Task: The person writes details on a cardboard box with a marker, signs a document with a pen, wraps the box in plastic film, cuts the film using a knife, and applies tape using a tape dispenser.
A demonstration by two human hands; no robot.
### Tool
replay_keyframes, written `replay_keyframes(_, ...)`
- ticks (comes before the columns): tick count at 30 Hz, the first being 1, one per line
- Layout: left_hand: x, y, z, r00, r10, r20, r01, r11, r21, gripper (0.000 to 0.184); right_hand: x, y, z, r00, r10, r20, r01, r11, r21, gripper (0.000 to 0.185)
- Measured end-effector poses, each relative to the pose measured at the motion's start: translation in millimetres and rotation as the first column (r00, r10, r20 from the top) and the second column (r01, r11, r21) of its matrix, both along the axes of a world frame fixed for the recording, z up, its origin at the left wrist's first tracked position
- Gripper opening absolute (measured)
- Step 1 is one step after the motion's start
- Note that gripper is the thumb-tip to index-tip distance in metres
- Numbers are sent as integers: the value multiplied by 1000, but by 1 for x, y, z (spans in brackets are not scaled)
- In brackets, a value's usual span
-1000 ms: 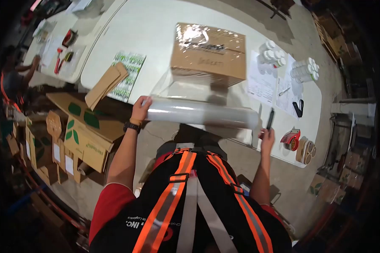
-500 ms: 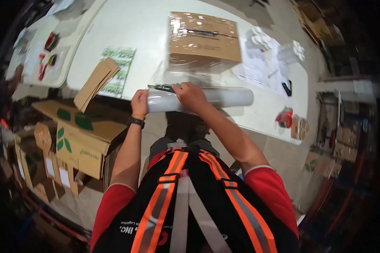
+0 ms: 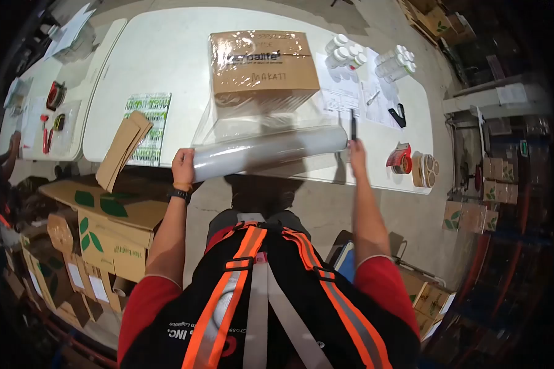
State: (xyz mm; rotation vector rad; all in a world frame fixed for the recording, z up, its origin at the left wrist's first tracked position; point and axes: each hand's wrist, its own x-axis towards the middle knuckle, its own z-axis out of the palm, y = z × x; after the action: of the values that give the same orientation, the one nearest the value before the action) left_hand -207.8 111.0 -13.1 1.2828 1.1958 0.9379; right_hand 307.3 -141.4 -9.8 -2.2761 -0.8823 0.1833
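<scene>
My left hand (image 3: 183, 166) is closed on the left end of a thick roll of clear stretch film (image 3: 268, 150), which is held slightly tilted over the table's front edge. In my right hand (image 3: 356, 160), just beyond the roll's right end, is a black cutter knife (image 3: 353, 126) pointing away from me. A cardboard box (image 3: 264, 71) wrapped in glossy film stands behind the roll. Loose clear film spreads between the box and the roll; whether it is still joined to the roll I cannot tell.
On the white table (image 3: 166, 37) are white bottles (image 3: 394, 63), papers (image 3: 381, 101), a black stapler-like object (image 3: 398, 115), a red tape dispenser (image 3: 400, 158), tape rolls (image 3: 425, 170), a green-printed sheet (image 3: 156, 126) and cardboard pieces (image 3: 124, 147). Flattened cartons (image 3: 111, 227) stand at lower left.
My right hand has swept the cutter knife from the roll's left part to beyond its right end. The roll has shifted left and its right end now sits higher than its left.
</scene>
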Motion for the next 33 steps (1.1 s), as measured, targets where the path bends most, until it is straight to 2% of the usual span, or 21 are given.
replay_keyframes(1, -3, -1, 5, 999, 8, -52, -10, 1000, -26, 18, -49, 18, 6, 997, -70, -40, 77, 980, 182, 23)
replay_keyframes(3, -10, -3, 23, 991, -27, -128, 33, 998, 50, 19, -65, 4, 4, 922, -242, -303, 299, 941, 156, 23)
replay_keyframes(4, -18, -9, 25, 995, -39, -92, 41, 999, 15, 18, -74, -13, 3, 986, -160, -40, 165, 962, 216, 24)
replay_keyframes(5, -22, -12, 26, 998, -49, -44, 48, 999, -13, 18, -83, -37, 8, 919, -131, -373, 211, 960, 183, 24)
replay_keyframes(6, -26, -19, 33, 996, -81, -25, 81, 997, -6, 17, -123, -43, 61, 945, -140, -296, 176, 980, 96, 23)
replay_keyframes(8, -26, -36, 37, 994, -111, -11, 111, 993, -35, 17, -149, -81, 56, 837, -275, -473, 403, 894, 194, 27)
replay_keyframes(10, -31, -56, 15, 981, -185, -63, 175, 976, -133, 17, -149, -144, 18, 961, -249, -121, 247, 969, -32, 24)
replay_keyframes(12, -50, -87, -55, 948, -234, -215, 204, 967, -156, 22, -178, -160, 18, 886, -396, -241, 371, 917, -143, 25)
replay_keyframes(14, -52, -109, -59, 960, -204, -191, 191, 978, -87, 24, -203, -174, 18, 701, -532, -475, 472, 846, -250, 28)
replay_keyframes(15, -50, -116, -44, 949, -223, -224, 200, 972, -120, 24, -179, -251, -68, 798, -451, -400, 374, 891, -258, 29)
replay_keyframes(16, -41, -107, -15, 911, -333, -243, 272, 929, -252, 24, -184, -275, -85, 774, -491, -400, 398, 868, -296, 28)
replay_keyframes(18, -20, -101, 8, 901, -351, -257, 305, 931, -201, 23, -209, -244, -30, 541, -602, -587, 437, 798, -415, 27)
replay_keyframes(20, -16, -106, -12, 902, -357, -244, 337, 934, -118, 19, -216, -246, -17, 619, -585, -524, 331, 800, -501, 25)
replay_keyframes(21, -13, -107, -14, 851, -370, -372, 385, 922, -36, 16, -207, -277, -37, 665, -553, -502, 271, 805, -528, 25)
replay_keyframes(22, -9, -112, -15, 809, -349, -472, 377, 925, -37, 17, -194, -332, -83, 816, -419, -399, 169, 832, -529, 23)
replay_keyframes(23, -4, -119, -18, 758, -326, -565, 369, 929, -41, 17, -201, -323, -63, 815, -419, -400, 164, 829, -534, 23)
replay_keyframes(25, 6, -129, -26, 700, -380, -604, 421, 903, -80, 18, -219, -285, 1, 575, -605, -552, 251, 772, -584, 20)
replay_keyframes(28, 11, -141, -65, 701, -376, -606, 473, 881, -1, 17, -225, -299, 25, 719, -444, -535, 88, 821, -564, 16)
replay_keyframes(30, 4, -134, -96, 633, -379, -674, 523, 852, 11, 15, -227, -308, 36, 719, -447, -533, 49, 796, -603, 12)
replay_keyframes(32, -11, -121, -139, 522, -324, -789, 531, 847, 3, 16, -228, -312, 51, 757, -416, -503, 20, 785, -619, 12)
replay_keyframes(33, -17, -110, -146, 361, -395, -845, 567, 812, -137, 19, -225, -314, 57, 763, -422, -490, 21, 774, -633, 12)
